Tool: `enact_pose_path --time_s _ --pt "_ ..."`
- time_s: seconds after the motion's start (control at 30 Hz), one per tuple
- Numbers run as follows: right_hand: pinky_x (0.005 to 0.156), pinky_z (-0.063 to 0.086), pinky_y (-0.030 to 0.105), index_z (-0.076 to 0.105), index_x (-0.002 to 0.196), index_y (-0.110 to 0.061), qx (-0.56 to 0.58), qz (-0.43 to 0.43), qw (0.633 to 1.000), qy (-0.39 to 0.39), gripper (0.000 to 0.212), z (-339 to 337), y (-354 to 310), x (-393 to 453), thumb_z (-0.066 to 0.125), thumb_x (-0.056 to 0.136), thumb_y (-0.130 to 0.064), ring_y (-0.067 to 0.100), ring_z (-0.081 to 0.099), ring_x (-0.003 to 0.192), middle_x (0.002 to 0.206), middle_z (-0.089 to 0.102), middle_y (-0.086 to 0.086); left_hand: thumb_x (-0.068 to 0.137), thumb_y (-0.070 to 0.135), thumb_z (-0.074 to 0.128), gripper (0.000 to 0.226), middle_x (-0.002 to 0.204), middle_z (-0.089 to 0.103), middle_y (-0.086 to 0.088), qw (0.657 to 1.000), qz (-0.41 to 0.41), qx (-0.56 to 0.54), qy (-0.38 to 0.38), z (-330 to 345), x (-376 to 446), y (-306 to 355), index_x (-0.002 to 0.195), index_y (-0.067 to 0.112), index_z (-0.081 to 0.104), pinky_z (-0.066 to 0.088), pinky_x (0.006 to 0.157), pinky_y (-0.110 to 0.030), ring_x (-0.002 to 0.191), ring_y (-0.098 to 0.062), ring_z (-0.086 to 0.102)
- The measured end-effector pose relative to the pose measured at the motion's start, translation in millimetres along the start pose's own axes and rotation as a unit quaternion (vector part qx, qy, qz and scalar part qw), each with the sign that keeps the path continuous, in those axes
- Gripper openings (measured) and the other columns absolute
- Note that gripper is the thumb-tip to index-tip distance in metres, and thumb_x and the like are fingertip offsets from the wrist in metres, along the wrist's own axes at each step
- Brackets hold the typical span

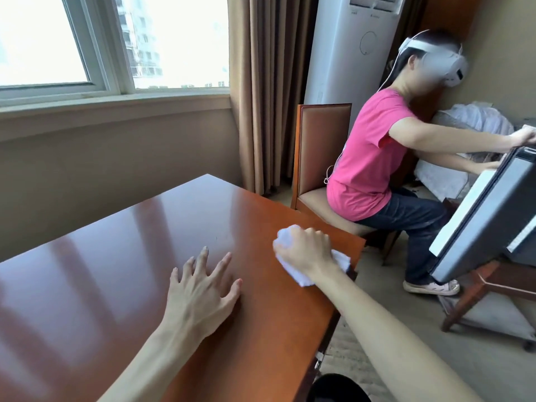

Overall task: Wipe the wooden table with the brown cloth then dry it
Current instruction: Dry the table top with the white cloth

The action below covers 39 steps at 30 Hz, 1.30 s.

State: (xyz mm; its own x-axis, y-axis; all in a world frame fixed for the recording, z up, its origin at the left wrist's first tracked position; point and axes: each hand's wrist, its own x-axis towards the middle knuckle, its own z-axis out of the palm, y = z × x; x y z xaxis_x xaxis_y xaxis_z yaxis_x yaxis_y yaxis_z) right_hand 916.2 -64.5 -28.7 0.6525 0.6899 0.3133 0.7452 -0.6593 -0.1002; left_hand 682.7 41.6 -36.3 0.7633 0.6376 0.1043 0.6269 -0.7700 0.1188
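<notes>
Glossy wooden table (116,271); crumpled white cloth (285,242) near its right edge

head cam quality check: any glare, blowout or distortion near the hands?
Head view: window blown out white; its light streaks as glare across the glossy wooden table; wide-angle bending curves the sill and table edges; left hand and right hand, gripping the white cloth, are sharp; the seated person's forearms look slightly motion-blurred.
</notes>
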Motion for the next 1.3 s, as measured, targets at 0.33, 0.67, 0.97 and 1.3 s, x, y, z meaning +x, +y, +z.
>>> enact_pose_path --time_s 0.33,0.67,0.97,1.3 --pt "0.076 0.047 0.039 0.067 0.099 -0.017 0.006 0.029 0.999 0.033 0.053 37 52 107 0.051 0.087 -0.066 0.039 0.066 0.097 0.101 0.071 0.013 0.091 0.077 0.018 0.066 0.169 0.008 0.006 0.997 -0.044 -0.055 0.016 23 30 -12 0.154 0.057 0.014 0.000 0.125 -0.045 0.156 -0.022 -0.002" --pt "0.070 0.043 0.039 0.068 0.093 -0.014 -0.009 0.060 0.998 0.035 0.051 47 35 127 0.051 0.086 -0.062 0.038 0.068 0.093 0.097 0.073 0.014 0.090 0.076 0.022 0.065 0.168 0.014 0.008 0.996 -0.057 -0.066 0.027 23 33 -13 0.153 0.056 0.022 0.001 0.125 -0.043 0.155 -0.020 0.002" --pt "0.052 0.031 0.031 0.053 0.081 -0.026 0.050 -0.217 0.974 0.033 0.044 8 -59 -70 0.047 0.083 -0.069 0.026 0.061 0.054 0.057 0.059 -0.001 0.099 0.054 0.044 0.054 0.165 0.027 0.002 0.984 -0.051 -0.168 0.006 11 38 -22 0.151 0.040 0.040 0.008 0.125 -0.042 0.155 -0.020 0.013" --pt "0.068 0.040 0.038 0.063 0.088 -0.014 0.060 -0.062 0.996 0.007 0.033 17 -106 13 0.055 0.089 -0.047 0.038 0.069 0.088 0.094 0.070 0.009 0.098 0.048 0.049 0.056 0.160 0.035 -0.005 0.984 -0.068 -0.160 0.039 -9 26 -68 0.151 0.034 0.043 0.024 0.121 -0.041 0.150 -0.024 0.024"
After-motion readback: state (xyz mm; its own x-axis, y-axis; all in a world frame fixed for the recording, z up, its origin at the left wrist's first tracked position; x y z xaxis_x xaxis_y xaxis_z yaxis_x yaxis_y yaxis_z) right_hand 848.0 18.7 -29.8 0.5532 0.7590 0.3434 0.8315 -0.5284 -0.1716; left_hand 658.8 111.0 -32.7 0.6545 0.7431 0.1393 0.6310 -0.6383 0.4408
